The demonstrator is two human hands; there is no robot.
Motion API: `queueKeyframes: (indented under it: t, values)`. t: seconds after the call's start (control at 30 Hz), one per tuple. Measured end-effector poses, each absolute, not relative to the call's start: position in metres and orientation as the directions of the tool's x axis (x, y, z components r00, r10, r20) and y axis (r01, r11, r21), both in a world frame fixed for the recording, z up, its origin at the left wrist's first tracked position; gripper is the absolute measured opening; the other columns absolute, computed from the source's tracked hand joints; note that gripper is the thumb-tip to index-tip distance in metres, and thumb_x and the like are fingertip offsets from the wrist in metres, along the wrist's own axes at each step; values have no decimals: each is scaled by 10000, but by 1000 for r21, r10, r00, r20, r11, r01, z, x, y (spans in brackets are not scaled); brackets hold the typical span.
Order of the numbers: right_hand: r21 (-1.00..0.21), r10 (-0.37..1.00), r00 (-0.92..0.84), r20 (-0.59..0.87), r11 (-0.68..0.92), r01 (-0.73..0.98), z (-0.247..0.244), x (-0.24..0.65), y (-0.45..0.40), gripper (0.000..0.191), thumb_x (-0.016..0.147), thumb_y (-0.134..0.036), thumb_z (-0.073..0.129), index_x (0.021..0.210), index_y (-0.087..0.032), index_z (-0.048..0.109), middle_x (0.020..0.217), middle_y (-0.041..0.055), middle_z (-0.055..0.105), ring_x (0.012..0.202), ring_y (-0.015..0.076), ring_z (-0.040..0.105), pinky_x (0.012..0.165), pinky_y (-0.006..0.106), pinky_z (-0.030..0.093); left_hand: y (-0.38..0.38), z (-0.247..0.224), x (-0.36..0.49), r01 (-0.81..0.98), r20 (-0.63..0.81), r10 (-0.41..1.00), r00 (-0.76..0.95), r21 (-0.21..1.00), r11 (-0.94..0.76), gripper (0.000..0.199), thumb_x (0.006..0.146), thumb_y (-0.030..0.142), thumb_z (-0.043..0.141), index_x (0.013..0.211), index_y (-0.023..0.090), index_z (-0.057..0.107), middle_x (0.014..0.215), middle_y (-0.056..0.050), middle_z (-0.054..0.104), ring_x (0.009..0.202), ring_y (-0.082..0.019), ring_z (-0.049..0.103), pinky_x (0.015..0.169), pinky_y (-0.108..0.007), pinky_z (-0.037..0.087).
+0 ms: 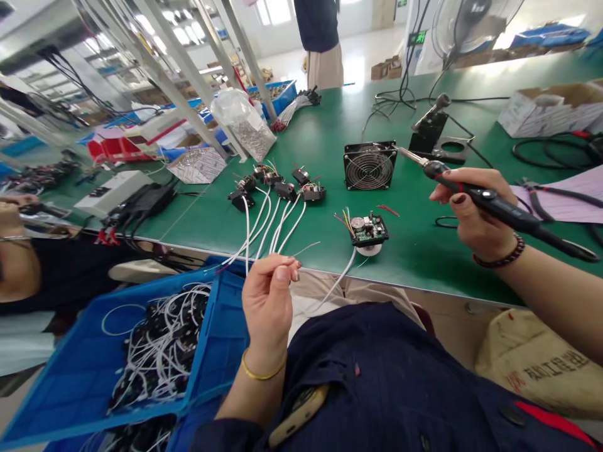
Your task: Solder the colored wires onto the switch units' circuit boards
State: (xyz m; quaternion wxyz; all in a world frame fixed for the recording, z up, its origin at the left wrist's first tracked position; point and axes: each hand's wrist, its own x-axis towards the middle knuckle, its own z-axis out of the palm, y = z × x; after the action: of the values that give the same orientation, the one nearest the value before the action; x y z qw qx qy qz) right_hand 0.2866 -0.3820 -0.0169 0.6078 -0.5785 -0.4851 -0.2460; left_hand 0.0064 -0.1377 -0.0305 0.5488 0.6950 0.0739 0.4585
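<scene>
1. While the left hand [268,307] pinched a thin white lead [308,247] between thumb and fingertips, the right hand [475,216] was clenched around a soldering iron [490,204].
2. The iron's tip pointed away from the right hand and was touching nothing. Its stand [428,135] stood just beyond that hand.
3. A wired board [369,230] lay on the green table [339,125] between the hands and ahead of them, with a white cable [340,274] trailing toward the person. Whether the pinched lead belonged to that cable could not be told.
4. A row of wired modules [277,185] lay directly ahead of the left hand, and a blue crate [207,314] of similar modules sat to its left. A fan [370,165] lay farther ahead, left of the iron's tip.
5. The lead appeared light and limp, so a grip close to its end seemed best. The board appeared light but fragile, and was best held by its edges. The iron was best held at its grip, well behind the tip.
</scene>
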Motion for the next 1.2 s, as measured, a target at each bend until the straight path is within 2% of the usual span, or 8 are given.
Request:
queueKeyframes:
  t: [0.1, 0.3, 0.4, 0.57, 0.63, 0.77, 0.97, 1.2]
  values:
    - [-484, 269, 425, 864, 212, 849, -16, 285, -382, 290, 1092, -514, 778, 1239, -265, 802, 971, 45, 809, 771, 176, 780, 715, 361, 617, -144, -28, 13, -357, 533, 498, 685, 840, -409, 189, 1080, 417, 780, 1027, 246, 842, 860, -20, 751, 795, -161, 694, 805, -312, 610]
    - [-478, 287, 411, 865, 225, 849, -11, 283, -383, 288, 1102, -504, 772, 1241, -253, 802, 1001, 55, 815, 779, 163, 789, 775, 362, 626, -144, -27, 6, -281, 485, 390, 783, 834, -474, 163, 1082, 362, 775, 1000, 241, 849, 1006, -68, 821, 1044, -230, 762, 994, -381, 589]
    - [-465, 293, 395, 871, 228, 855, -10, 283, -384, 276, 1113, -474, 760, 1263, -248, 809, 1012, 50, 823, 804, 164, 792, 791, 363, 621, -142, -27, 0, -255, 469, 423, 775, 845, -470, 189, 1108, 391, 741, 1047, 241, 839, 1016, -66, 822, 1009, -217, 765, 971, -370, 603]
    - [-444, 296, 369, 881, 247, 861, -11, 283, -385, 256, 1114, -387, 764, 1326, -257, 826, 1016, 33, 841, 857, 170, 789, 865, 387, 587, -147, -29, 4, -251, 468, 424, 775, 845, -472, 316, 1077, 529, 770, 996, 235, 850, 857, -35, 799, 859, -195, 736, 928, -372, 622]
    - [-446, 289, 373, 881, 250, 859, -10, 283, -384, 261, 1109, -399, 770, 1320, -260, 835, 1006, 35, 842, 865, 183, 779, 868, 402, 582, -153, -28, 9, -255, 473, 411, 779, 839, -481, 315, 1081, 524, 767, 992, 235, 855, 826, -23, 776, 803, -178, 703, 840, -335, 607]
    - [-464, 266, 399, 878, 257, 848, -5, 280, -383, 249, 1101, -443, 771, 1240, -258, 860, 1012, 55, 847, 815, 186, 733, 751, 379, 571, -165, -23, 18, -288, 514, 383, 768, 810, -511, 149, 1114, 337, 744, 1073, 248, 856, 811, 10, 696, 706, -136, 592, 643, -261, 474]
    - [-546, 167, 520, 838, 286, 788, 3, 276, -383, 225, 1107, -446, 734, 1130, -250, 843, 938, 37, 785, 716, 166, 703, 542, 305, 522, -168, -15, 33, -288, 654, 331, 680, 654, -700, 153, 1063, 145, 746, 1142, 260, 809, 865, 23, 644, 791, -154, 572, 683, -275, 460]
    - [-680, 180, 671, 719, 383, 625, 13, 266, -388, 258, 976, -465, 893, 934, -217, 839, 705, -8, 666, 560, 146, 648, 490, 310, 474, -170, -17, 47, -268, 729, 248, 638, 512, -816, 208, 989, 51, 755, 1081, 233, 717, 871, 30, 631, 772, -155, 553, 673, -290, 455]
